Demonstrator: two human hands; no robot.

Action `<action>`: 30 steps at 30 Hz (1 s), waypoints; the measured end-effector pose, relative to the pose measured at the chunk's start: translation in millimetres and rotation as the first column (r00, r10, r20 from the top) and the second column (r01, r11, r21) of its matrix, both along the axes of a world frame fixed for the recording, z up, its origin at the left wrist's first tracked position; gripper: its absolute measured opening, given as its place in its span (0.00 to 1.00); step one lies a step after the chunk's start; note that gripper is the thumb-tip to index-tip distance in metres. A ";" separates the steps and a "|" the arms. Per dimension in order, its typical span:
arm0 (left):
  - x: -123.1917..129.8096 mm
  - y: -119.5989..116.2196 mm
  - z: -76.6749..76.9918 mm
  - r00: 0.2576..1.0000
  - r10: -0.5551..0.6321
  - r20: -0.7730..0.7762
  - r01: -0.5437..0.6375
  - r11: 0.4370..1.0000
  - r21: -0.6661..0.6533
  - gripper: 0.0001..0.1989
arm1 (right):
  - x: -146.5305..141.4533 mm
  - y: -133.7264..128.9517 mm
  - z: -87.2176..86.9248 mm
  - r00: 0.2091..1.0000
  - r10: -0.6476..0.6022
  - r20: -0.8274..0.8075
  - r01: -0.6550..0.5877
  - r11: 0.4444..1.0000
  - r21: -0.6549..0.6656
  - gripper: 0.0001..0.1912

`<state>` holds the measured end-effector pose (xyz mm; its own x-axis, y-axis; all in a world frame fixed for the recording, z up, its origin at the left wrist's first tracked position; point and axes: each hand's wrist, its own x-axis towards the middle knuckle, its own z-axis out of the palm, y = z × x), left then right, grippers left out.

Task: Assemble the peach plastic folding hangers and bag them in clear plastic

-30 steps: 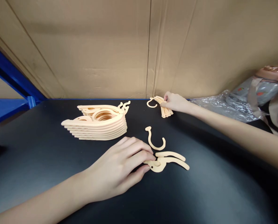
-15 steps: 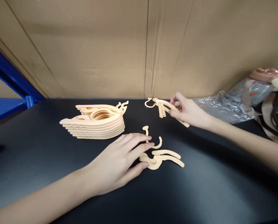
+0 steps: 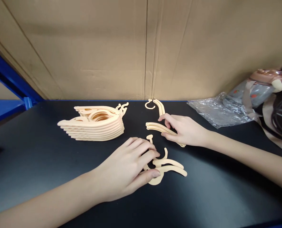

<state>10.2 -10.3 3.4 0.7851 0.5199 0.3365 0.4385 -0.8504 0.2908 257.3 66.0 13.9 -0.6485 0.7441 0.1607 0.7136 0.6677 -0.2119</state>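
My left hand (image 3: 131, 167) rests palm down over cream plastic pieces at the centre, fingers spread and partly covering a hook piece (image 3: 166, 153). Two curved arms (image 3: 174, 169) stick out to the right of its thumb. Beyond them, my right hand (image 3: 179, 126) pinches a small bundle of curved strips (image 3: 157, 126) between thumb and fingers, low over the table. Behind that hand lie a loose hook (image 3: 150, 107) and more curved strips (image 3: 160, 107). To the left is a stack of cream folding hangers (image 3: 95, 125).
The black table (image 3: 32, 158) meets a cardboard wall (image 3: 95, 47) at the back. Clear plastic wrap (image 3: 217, 110) and a bottle with a strap (image 3: 257, 90) sit at the right. A blue metal frame (image 3: 13, 79) stands at the left.
My right hand has moved down and left with the strips, away from the pieces at the back. My left hand and the pieces under it have shifted slightly nearer.
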 end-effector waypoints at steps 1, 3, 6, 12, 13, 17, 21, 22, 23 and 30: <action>-1.5 -0.7 1.0 1.000 0.003 0.002 -0.003 1.000 -0.002 0.15 | 1.6 -1.6 0.9 1.000 -0.003 0.024 0.002 0.999 0.045 0.20; -4.9 -1.4 3.6 1.000 0.012 0.004 -0.012 1.000 -0.005 0.15 | 5.2 -6.0 1.8 0.998 0.007 0.063 -0.015 0.992 0.123 0.21; -10.2 -0.6 7.9 1.000 0.025 0.003 -0.025 1.000 -0.002 0.14 | 10.4 -12.8 0.2 0.996 0.033 0.078 -0.048 0.979 0.198 0.20; -19.0 5.5 11.8 0.995 0.086 -0.057 -0.075 0.982 0.173 0.14 | 17.0 -13.5 -12.2 0.999 0.025 -0.040 -0.015 0.971 0.239 0.14; -20.2 6.8 12.3 0.992 0.098 -0.079 -0.076 0.965 0.251 0.14 | 17.4 -12.5 -14.2 0.998 0.029 -0.059 -0.014 0.971 0.239 0.14; -22.7 10.9 16.0 0.981 0.161 -0.112 -0.085 0.864 0.497 0.14 | 16.2 -11.0 -18.7 0.992 0.056 -0.117 -0.027 0.973 0.230 0.13; -22.2 11.5 16.7 0.984 0.144 -0.102 -0.065 0.834 0.549 0.11 | 12.8 -13.1 -18.8 0.988 0.092 -0.123 -0.063 0.973 0.222 0.09; -22.1 11.3 15.4 0.986 0.126 -0.107 -0.048 0.839 0.542 0.11 | 12.1 -13.5 -18.7 0.988 0.099 -0.117 -0.072 0.973 0.220 0.08; -22.2 11.2 13.5 0.988 0.102 -0.117 -0.026 0.849 0.528 0.11 | 11.5 -13.7 -18.8 0.988 0.104 -0.112 -0.077 0.972 0.220 0.08; -22.5 11.4 4.1 0.989 0.011 -0.147 0.056 0.893 0.446 0.19 | 10.1 -14.3 -17.1 0.988 0.105 -0.111 -0.073 0.963 0.259 0.12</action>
